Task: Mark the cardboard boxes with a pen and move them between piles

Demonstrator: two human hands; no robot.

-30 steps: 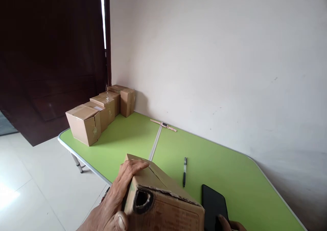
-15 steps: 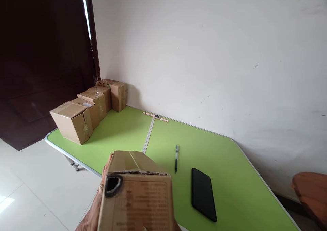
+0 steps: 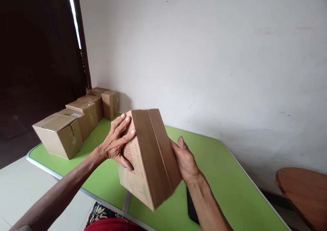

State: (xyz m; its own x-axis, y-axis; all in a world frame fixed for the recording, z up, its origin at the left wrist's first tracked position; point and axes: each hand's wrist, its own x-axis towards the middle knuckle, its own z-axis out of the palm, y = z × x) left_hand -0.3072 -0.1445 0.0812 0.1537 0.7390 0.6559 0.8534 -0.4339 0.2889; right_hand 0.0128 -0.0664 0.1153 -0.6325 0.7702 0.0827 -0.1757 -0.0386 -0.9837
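Note:
A brown cardboard box (image 3: 158, 149) is held up, tilted, over the green table (image 3: 214, 176) between my two hands. My left hand (image 3: 119, 141) presses on its printed left side with fingers spread near the upper edge. Against the opposite side rests my right hand (image 3: 186, 161), thumb up, its fingers partly hidden by the box. Green and reddish print shows on the box's left face, and a taped seam runs along the face toward me. A black phone (image 3: 191, 207) lies on the table, partly covered by my right forearm.
Several cardboard boxes (image 3: 57, 132) stand in a row along the table's left end, near a dark door (image 3: 38, 54). A white wall (image 3: 191, 54) runs behind the table. At the far right is a brown wooden stool or seat (image 3: 304, 193).
The box has been raised farther over the table and turned, so a printed side now shows. Both hands have come into full view. The box now hides the pen and watch. My view has shifted slightly.

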